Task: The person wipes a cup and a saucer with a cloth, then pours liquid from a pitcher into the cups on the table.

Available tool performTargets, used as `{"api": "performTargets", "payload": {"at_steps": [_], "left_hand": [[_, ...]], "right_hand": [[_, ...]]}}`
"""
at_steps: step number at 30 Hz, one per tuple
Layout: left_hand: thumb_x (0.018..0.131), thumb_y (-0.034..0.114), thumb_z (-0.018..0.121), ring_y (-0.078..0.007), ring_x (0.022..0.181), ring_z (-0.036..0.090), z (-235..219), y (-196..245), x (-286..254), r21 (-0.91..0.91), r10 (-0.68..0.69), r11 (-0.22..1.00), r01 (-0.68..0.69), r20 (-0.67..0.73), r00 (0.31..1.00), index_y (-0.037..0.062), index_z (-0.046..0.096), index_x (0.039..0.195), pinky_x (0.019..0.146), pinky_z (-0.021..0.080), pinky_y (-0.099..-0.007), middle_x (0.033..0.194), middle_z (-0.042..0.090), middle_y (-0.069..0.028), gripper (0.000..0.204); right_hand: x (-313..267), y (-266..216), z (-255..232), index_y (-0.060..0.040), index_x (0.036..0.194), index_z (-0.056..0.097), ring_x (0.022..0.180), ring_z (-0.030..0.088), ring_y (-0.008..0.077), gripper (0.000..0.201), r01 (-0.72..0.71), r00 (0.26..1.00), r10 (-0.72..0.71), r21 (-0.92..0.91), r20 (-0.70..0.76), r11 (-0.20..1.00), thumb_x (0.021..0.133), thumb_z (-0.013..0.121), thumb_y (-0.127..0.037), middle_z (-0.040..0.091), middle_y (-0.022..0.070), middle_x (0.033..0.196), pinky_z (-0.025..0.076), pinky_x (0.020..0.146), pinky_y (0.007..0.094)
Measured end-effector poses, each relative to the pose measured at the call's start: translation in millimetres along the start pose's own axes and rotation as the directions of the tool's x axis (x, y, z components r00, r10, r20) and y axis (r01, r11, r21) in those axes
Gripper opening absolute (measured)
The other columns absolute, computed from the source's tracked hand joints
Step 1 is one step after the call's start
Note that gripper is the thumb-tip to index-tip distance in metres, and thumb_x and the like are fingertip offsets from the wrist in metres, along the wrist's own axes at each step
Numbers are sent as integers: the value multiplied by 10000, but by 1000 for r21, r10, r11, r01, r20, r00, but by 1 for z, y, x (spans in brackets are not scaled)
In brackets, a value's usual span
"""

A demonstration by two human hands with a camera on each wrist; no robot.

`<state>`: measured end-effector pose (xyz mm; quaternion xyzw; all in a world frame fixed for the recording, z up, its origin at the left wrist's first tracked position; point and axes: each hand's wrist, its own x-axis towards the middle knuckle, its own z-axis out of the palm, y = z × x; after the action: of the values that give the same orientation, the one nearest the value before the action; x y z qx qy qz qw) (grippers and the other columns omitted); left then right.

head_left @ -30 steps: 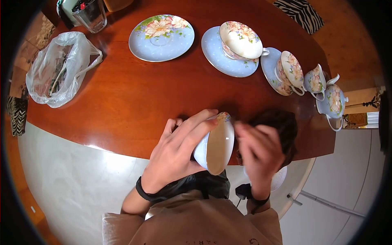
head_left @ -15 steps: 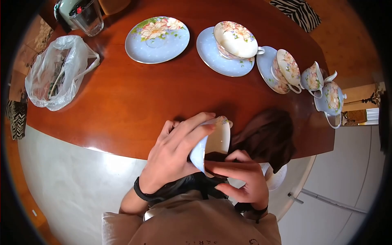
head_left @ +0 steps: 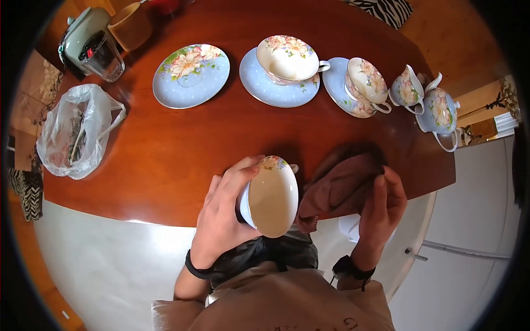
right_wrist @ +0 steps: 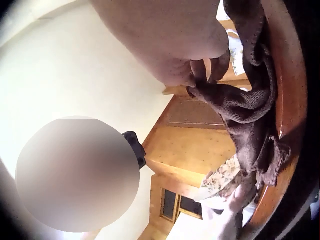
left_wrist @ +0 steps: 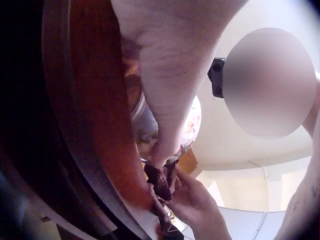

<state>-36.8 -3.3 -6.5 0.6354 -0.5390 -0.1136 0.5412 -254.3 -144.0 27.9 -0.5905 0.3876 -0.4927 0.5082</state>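
Cup (head_left: 273, 201): tilted, by the near edge of the surface (head_left: 165, 154); seems light, stiff, fragile, maybe slippery; best held gently around its wall.
Left hand (head_left: 221, 209): grips the cup's side.
Right hand (head_left: 383, 209): apart from left, pinches soft cloth (head_left: 342, 185).

The left hand (head_left: 222, 212) grips with curved fingers, while the right hand (head_left: 382, 205) pinches, both wrists banded.
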Motion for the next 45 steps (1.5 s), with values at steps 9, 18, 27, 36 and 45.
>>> {"api": "performTargets", "payload": {"at_steps": [9, 18, 27, 36, 45], "left_hand": [[577, 195, 939, -329, 1205, 604, 5, -6, -4, 17, -3, 1000, 3, 2, 1000, 78, 469, 1341, 911, 440, -378, 1368, 601, -153, 904], [575, 191, 936, -355, 1242, 585, 6, -7, -4, -55, 7, 998, -7, 1, 1000, 94, 447, 1366, 909, 443, -398, 1389, 582, -162, 935], [693, 169, 844, -392, 1108, 589, 0, -1, -5, 57, -104, 993, 104, 5, 995, 37, 381, 1446, 945, 457, -414, 1407, 550, -194, 893], [794, 75, 704, -390, 1075, 590, -3, -1, -3, 58, -158, 986, 155, 37, 987, 10, 385, 1451, 900, 453, -418, 1400, 550, -190, 733], [677, 184, 863, -391, 1130, 591, 0, -1, -2, 98, -76, 992, 74, 17, 997, 20, 395, 1447, 926, 448, -406, 1402, 551, -179, 915]], "right_hand": [[-24, -6, 62, -30, 1105, 696, 1179, 637, 223, 213, 639, 614, -192, -339, 766, 690, 897, 662, 1, 713, 44, 1149, 257, 1193, 595], [-20, -32, 41, -1, 1331, 592, 1254, 601, 250, 562, 332, 441, -33, -129, 897, 934, 861, 773, -249, 654, 117, 1299, 135, 1221, 588], [-36, -37, 54, 54, 1491, 382, 1373, 499, 299, 808, 402, 394, -143, -30, 908, 915, 866, 758, -293, 466, 192, 1512, 188, 1184, 581], [-38, -35, 78, 103, 1443, 421, 1288, 535, 355, 794, 550, 443, -243, -47, 863, 834, 820, 792, -222, 482, 256, 1472, 395, 1067, 443], [-30, -24, 82, 63, 1408, 470, 1240, 574, 314, 717, 568, 467, -208, -111, 860, 816, 823, 788, -203, 548, 216, 1409, 406, 1074, 421]]}}
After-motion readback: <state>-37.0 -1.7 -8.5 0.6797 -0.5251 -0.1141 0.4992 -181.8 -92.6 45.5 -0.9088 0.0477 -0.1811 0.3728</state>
